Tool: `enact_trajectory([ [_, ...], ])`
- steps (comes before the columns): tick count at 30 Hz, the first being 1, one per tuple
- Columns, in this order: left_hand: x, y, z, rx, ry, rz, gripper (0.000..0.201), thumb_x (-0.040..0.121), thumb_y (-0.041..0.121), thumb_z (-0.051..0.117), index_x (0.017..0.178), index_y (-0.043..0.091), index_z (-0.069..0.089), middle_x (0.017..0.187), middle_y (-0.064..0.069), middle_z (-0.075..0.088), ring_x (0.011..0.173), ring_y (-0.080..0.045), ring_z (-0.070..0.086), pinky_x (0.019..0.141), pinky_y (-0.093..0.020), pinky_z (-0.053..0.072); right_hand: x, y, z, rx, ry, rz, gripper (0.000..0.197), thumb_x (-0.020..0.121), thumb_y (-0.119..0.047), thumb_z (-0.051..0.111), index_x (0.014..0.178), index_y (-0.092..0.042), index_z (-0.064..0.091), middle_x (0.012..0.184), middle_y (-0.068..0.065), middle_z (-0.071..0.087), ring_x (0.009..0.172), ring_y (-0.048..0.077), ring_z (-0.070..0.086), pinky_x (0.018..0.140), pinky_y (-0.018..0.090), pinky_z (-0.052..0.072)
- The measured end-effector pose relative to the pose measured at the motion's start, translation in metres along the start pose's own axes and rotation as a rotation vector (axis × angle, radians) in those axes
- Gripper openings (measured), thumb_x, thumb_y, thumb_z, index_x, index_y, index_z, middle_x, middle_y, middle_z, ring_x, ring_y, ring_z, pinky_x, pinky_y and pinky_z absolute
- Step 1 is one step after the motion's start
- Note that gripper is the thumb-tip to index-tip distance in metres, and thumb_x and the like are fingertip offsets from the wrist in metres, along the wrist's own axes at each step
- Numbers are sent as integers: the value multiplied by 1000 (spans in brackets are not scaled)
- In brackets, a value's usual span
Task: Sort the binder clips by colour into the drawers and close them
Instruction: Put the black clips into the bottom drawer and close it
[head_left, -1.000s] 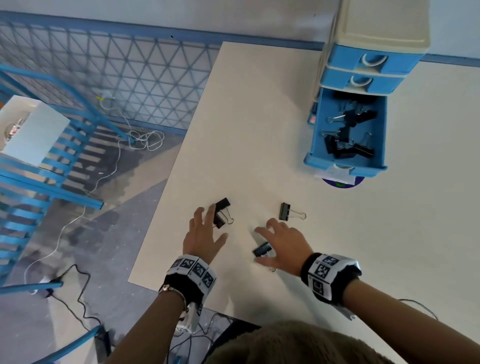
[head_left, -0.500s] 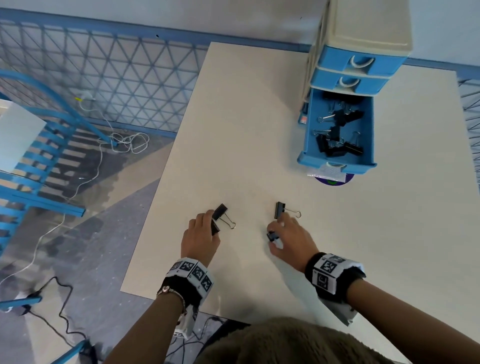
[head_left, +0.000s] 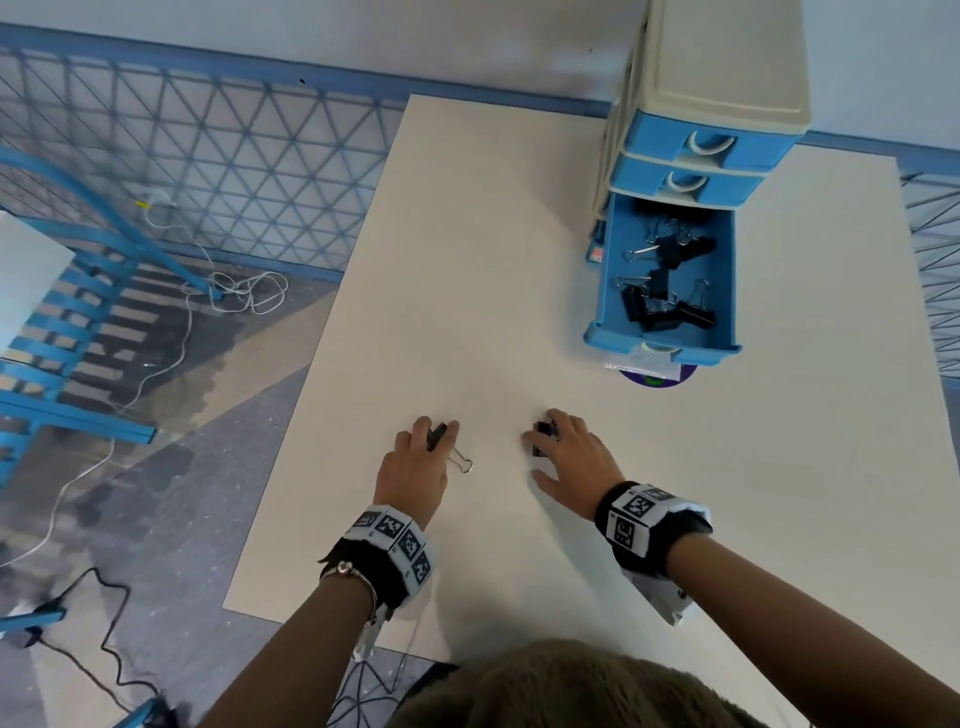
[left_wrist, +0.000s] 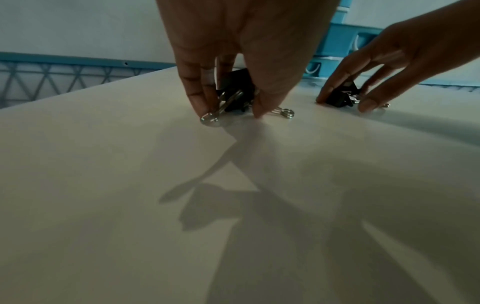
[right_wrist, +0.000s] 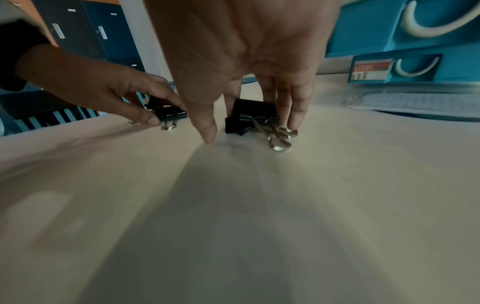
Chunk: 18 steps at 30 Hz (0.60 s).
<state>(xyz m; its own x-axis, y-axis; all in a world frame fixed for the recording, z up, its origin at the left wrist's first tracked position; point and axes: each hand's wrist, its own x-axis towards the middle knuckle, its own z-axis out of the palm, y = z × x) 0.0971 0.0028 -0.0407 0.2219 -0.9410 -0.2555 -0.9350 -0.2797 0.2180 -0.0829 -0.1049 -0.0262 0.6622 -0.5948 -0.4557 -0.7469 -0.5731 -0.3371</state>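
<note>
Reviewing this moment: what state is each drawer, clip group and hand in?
Top drawer: closed.
Second drawer: closed.
Third drawer: pulled out, holding black clips.
Left hand: pinching black clips on the table.
Right hand: fingers around black clips, on the table.

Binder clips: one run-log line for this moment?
left hand: gathering black clips | right hand: gathering black clips | open drawer: black clips inside

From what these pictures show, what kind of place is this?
Probably a workshop or recording room, not a home: a plain white table with a small drawer unit, blue metal mesh fencing beside it, and loose cables on the floor.
</note>
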Motion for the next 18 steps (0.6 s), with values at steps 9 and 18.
enact_trajectory([
  [9, -6, 13, 2, -111, -96, -19, 43, 69, 3, 74, 109, 11, 61, 92, -14, 58, 68, -28, 57, 39, -27, 45, -17, 26, 7, 123, 51, 13, 28, 92, -12, 46, 118, -17, 57, 130, 14, 46, 122, 32, 40, 87, 41, 47],
  [18, 31, 96, -47, -322, 3, 131, 36, 85, 8, 55, 121, 10, 51, 104, -16, 50, 76, -31, 56, 62, -37, 51, -56, 60, -51, 407, 363, 26, 28, 81, -13, 65, 109, -19, 67, 112, 14, 60, 103, 30, 56, 85, 28, 43],
])
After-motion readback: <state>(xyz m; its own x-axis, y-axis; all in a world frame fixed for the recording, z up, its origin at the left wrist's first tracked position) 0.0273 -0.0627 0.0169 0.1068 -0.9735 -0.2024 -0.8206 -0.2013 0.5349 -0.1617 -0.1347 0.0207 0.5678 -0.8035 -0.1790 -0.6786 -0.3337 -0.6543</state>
